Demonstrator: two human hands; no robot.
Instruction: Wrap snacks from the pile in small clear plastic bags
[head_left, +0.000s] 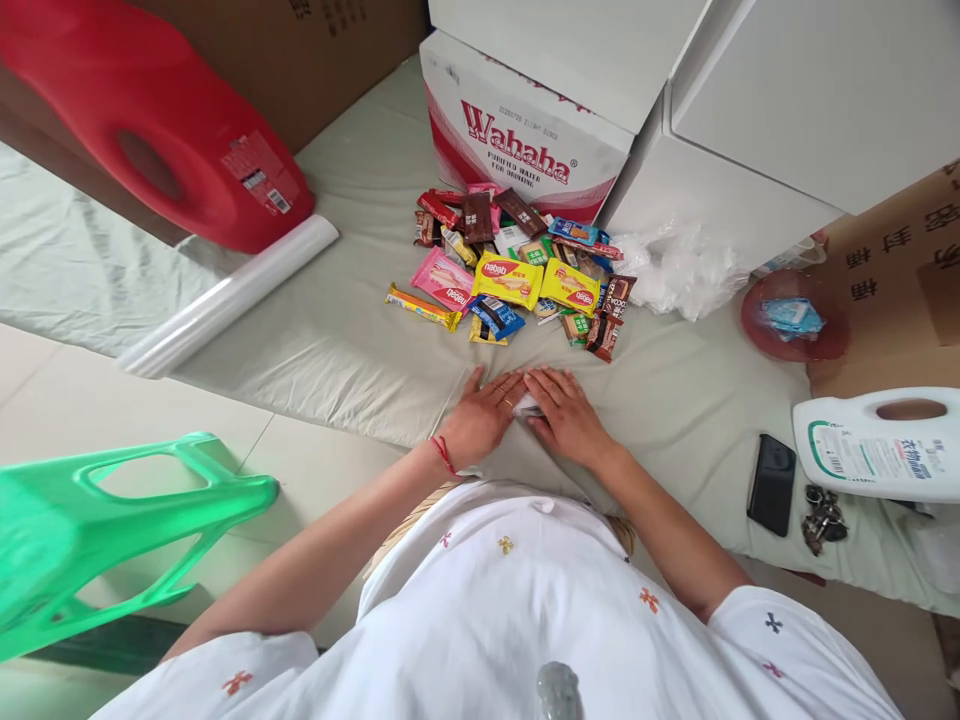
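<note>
My left hand [484, 412], a red cord round its wrist, lies flat at the near edge of the pale green sheet, fingers stretched out. Its fingertips meet those of my right hand [564, 410], which rests palm down, also with fingers extended. Between and partly beneath them shows a small whitish item [527, 405]; most of it is covered, so its kind cannot be told. Just beyond my fingertips is a pile of wrapped snacks, with yellow nabati packets [507, 281], a pink packet [442, 279], a blue packet [496, 316] and brown bars [519, 212].
Behind the snacks stands a Wahaha water box [525, 130], with crumpled clear plastic bags [686, 270] beside it. At left are a red jug [172, 130], a plastic film roll [232, 295] and a green stool [135, 500]. A phone [772, 484], keys [823, 520] and white jug [862, 445] lie right.
</note>
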